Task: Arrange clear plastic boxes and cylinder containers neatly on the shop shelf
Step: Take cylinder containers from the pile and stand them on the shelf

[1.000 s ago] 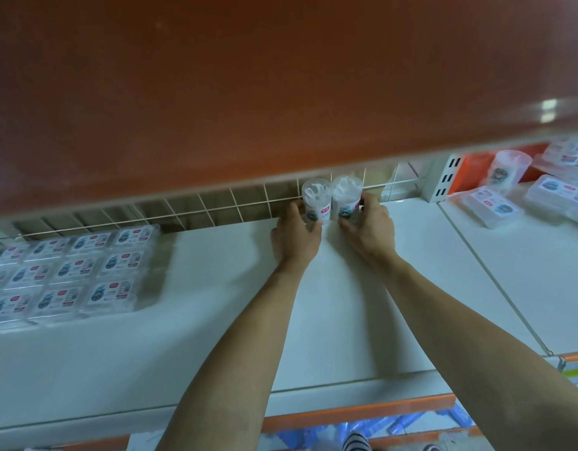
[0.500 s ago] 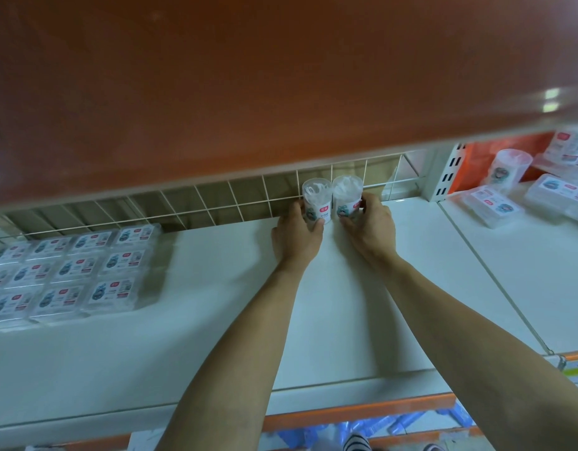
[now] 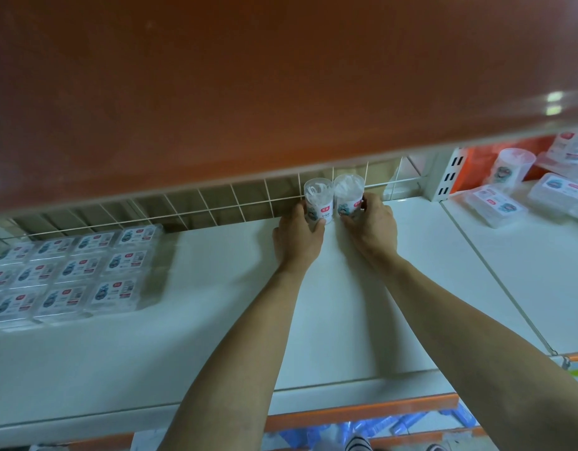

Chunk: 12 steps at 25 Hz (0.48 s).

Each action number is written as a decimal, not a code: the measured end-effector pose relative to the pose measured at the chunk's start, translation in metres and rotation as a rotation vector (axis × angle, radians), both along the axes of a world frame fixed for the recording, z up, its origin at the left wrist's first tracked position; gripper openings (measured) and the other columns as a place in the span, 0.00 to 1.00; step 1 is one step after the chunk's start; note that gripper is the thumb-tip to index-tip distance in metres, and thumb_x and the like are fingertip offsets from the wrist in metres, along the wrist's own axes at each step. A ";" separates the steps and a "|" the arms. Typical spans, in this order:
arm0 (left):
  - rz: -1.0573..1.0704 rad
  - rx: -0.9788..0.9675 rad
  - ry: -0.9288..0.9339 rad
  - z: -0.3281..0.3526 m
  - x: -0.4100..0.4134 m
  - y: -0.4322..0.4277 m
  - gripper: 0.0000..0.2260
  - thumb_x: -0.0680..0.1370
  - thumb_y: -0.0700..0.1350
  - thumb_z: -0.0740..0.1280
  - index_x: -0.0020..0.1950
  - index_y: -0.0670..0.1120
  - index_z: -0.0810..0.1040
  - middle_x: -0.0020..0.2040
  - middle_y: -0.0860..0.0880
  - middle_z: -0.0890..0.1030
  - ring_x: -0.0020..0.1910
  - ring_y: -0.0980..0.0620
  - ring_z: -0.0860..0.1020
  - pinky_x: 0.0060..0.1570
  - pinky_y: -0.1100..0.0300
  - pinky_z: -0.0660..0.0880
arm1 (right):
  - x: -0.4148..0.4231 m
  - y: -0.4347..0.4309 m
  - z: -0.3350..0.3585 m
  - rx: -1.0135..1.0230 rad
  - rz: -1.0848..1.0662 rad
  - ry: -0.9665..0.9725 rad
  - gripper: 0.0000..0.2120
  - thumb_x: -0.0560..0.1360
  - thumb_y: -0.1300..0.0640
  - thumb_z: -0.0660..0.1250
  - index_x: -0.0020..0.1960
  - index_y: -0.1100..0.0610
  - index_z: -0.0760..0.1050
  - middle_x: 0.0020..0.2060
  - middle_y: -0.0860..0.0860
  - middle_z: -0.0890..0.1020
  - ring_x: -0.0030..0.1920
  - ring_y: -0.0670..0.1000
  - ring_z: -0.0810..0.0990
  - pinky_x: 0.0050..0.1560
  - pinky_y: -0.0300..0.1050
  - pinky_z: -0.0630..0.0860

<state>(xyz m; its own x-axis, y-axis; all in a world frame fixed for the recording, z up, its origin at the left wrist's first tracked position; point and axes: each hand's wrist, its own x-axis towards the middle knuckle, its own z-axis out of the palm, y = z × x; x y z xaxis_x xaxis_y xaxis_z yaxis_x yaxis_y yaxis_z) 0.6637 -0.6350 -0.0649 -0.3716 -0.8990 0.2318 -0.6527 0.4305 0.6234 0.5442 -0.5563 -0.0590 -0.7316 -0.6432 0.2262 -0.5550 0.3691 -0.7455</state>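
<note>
The left hand (image 3: 297,236) is gripping the left cylinder (image 3: 318,200), with its fingers curled round the lower half. The right hand (image 3: 370,227) is gripping the right cylinder (image 3: 348,195) in the same manner. Neither hand is spread or flat; each is wrapping one container.

Both cylinders are standing upright on the white shelf (image 3: 216,320). They are touching side by side and sitting directly against the wire grid (image 3: 216,206) at the rear. Holding one cylinder per hand is letting the pair be seated against the wire grid together, so the two are lining up square. The low grip is probably steadying the bases, while the lids are staying clear of the orange upper shelf (image 3: 248,92) overhanging the wire grid.

The step in hand appears to be final seating of this pair. Release should follow only when both bases are resting flat.

Along the wire grid to the left, well apart from the cylinders, a block of clear boxes (image 3: 69,281) is lying in even rows with labels up. Its rear row is sitting near the wire grid. The open stretch in front of the wire grid between block and cylinders is likely serving as space for further rows.

Past the right end of the wire grid, beyond the slotted post (image 3: 447,177), a loose cylinder (image 3: 512,169) and several loose boxes (image 3: 489,205) are lying at mixed angles. These are probably awaiting arrangement.
</note>
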 end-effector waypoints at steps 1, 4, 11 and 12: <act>0.003 0.001 0.003 0.000 0.000 0.000 0.17 0.72 0.53 0.69 0.57 0.48 0.73 0.53 0.49 0.81 0.54 0.46 0.77 0.53 0.51 0.72 | 0.000 0.000 0.001 0.001 0.000 0.001 0.19 0.71 0.49 0.69 0.56 0.57 0.70 0.51 0.55 0.80 0.52 0.58 0.73 0.48 0.51 0.71; 0.010 0.003 0.022 0.001 -0.001 0.000 0.18 0.72 0.53 0.70 0.58 0.48 0.73 0.53 0.49 0.81 0.54 0.46 0.77 0.53 0.52 0.72 | 0.001 0.002 0.003 -0.004 0.004 -0.009 0.18 0.71 0.50 0.69 0.56 0.57 0.70 0.51 0.55 0.80 0.53 0.58 0.73 0.48 0.50 0.71; 0.013 -0.004 0.010 0.000 -0.001 0.000 0.17 0.72 0.53 0.70 0.56 0.47 0.74 0.53 0.49 0.81 0.55 0.47 0.77 0.53 0.51 0.72 | 0.002 0.001 0.004 -0.007 0.002 -0.029 0.18 0.69 0.50 0.69 0.54 0.57 0.71 0.47 0.55 0.80 0.50 0.58 0.75 0.46 0.52 0.73; 0.014 -0.006 0.008 0.001 -0.001 0.000 0.17 0.72 0.53 0.70 0.56 0.47 0.74 0.53 0.49 0.81 0.55 0.47 0.77 0.53 0.51 0.72 | 0.002 0.001 0.004 -0.009 0.004 -0.038 0.18 0.69 0.50 0.70 0.54 0.57 0.71 0.48 0.55 0.80 0.49 0.58 0.75 0.46 0.52 0.73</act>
<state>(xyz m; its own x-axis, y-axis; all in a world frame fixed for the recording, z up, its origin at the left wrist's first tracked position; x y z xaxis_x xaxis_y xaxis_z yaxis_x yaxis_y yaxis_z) 0.6624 -0.6347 -0.0644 -0.3571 -0.9028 0.2396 -0.6538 0.4248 0.6262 0.5463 -0.5551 -0.0554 -0.7372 -0.6439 0.2046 -0.5279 0.3599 -0.7693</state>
